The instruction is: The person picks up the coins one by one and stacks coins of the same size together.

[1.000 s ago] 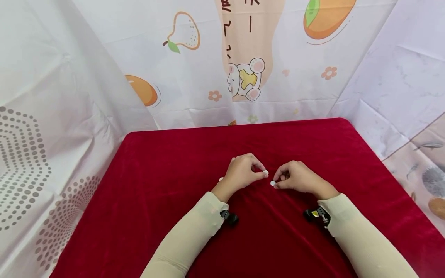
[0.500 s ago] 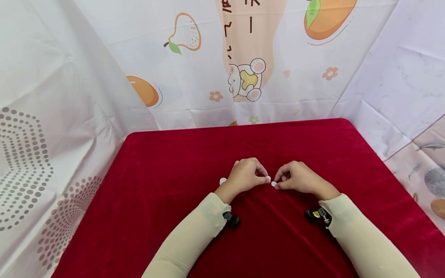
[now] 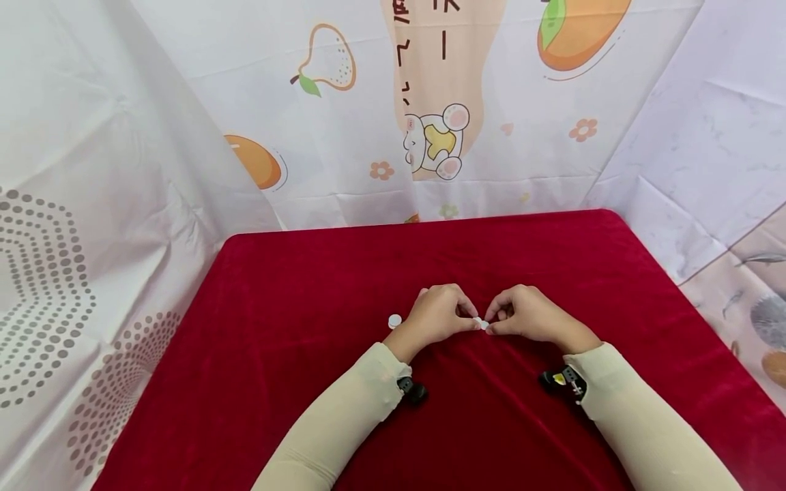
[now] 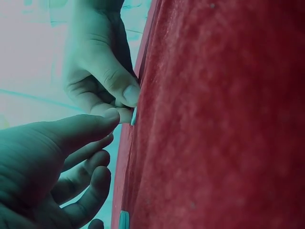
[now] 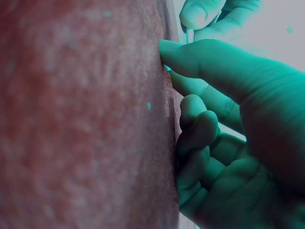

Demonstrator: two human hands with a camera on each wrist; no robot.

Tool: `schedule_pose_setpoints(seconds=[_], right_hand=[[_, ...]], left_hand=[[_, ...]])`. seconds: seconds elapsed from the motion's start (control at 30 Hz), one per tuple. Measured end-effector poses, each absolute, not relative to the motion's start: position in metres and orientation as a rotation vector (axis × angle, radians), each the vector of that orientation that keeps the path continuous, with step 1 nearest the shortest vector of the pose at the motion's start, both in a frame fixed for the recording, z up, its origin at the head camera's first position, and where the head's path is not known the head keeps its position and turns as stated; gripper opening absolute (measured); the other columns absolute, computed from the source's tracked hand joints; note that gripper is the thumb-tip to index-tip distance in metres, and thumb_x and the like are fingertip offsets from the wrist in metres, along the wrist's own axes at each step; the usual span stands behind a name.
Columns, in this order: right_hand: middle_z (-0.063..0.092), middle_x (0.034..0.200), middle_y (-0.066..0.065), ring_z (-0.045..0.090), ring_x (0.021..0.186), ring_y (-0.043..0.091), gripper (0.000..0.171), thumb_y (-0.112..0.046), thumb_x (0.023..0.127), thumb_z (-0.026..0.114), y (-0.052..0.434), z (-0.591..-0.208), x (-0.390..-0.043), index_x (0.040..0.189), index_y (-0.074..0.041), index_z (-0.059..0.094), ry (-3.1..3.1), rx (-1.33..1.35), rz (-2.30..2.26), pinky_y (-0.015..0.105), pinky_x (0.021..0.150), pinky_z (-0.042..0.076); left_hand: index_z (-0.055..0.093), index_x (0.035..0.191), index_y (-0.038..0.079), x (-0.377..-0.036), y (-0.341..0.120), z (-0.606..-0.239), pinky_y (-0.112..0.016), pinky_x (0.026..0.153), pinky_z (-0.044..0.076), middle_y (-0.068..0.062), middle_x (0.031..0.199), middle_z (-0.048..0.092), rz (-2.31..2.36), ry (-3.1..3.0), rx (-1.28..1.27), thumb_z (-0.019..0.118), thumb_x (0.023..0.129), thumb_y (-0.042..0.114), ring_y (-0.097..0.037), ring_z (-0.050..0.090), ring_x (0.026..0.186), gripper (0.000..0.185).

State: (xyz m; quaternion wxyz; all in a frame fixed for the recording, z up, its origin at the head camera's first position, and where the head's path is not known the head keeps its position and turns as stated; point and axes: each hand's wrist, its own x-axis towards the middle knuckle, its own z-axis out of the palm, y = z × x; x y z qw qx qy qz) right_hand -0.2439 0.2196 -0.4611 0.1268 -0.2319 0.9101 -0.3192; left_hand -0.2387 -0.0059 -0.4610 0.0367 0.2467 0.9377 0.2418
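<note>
Between thumb and index finger, my left hand (image 3: pixel 437 315) pinches a small white disc (image 5: pixel 190 36). Its fingertips meet those of my right hand (image 3: pixel 529 315) low over the red cloth. A second small white disc (image 3: pixel 484 325) is pinched at the cloth by the right thumb and index finger, while the other right fingers are curled in. In the head view the two discs look side by side, edges overlapping. The left wrist view shows the right hand's disc (image 4: pixel 134 116) edge-on. Behind the left wrist, a thicker white round piece (image 3: pixel 395 320) lies on the cloth.
A red velvet cloth (image 3: pixel 307 286) covers the table, with soft creases in front of the hands. Printed white curtains (image 3: pixel 344 157) enclose the back and sides. Black wrist cameras (image 3: pixel 413 390) sit at both cuffs.
My left hand has moved right and slightly nearer, bringing its disc up to the right hand's disc. The white round piece by the left wrist has come into fuller view. The right hand stays nearly still.
</note>
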Motion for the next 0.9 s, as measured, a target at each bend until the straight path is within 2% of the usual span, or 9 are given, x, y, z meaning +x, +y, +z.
schedule_pose_setpoints(seconds=[0.43,0.67,0.9], right_hand=[[0.061,0.066,-0.007,0.054,0.063,0.009,0.016,-0.020,0.079,0.090,0.2198,-0.4617,-0.2434,0.083,-0.030,0.079,2.660,-0.688,-0.927,0.024,0.058,0.045],[0.062,0.065,-0.007,0.054,0.062,0.009,0.015,-0.021,0.078,0.090,0.2195,-0.4614,-0.2441,0.083,-0.029,0.079,2.658,-0.698,-0.931,0.023,0.058,0.045],[0.062,0.066,-0.006,0.053,0.063,0.010,0.015,-0.021,0.078,0.090,0.2197,-0.4625,-0.2444,0.084,-0.028,0.079,2.653,-0.685,-0.936,0.023,0.058,0.044]], left_hand=[[0.083,0.094,0.036,-0.2376,-0.0011,-0.4667,-0.034,0.088,0.043,0.023,0.095,0.064,0.724,2.849,0.773,0.083,0.088,0.042,0.003,0.058,0.088,0.009],[0.084,0.096,0.033,-0.2379,0.0000,-0.4652,-0.025,0.079,0.049,0.020,0.096,0.065,0.786,2.805,0.754,0.083,0.088,0.039,0.002,0.058,0.087,0.011],[0.084,0.097,0.032,-0.2374,0.0015,-0.4657,-0.024,0.079,0.049,0.019,0.097,0.065,0.771,2.798,0.749,0.082,0.089,0.039,0.000,0.059,0.091,0.011]])
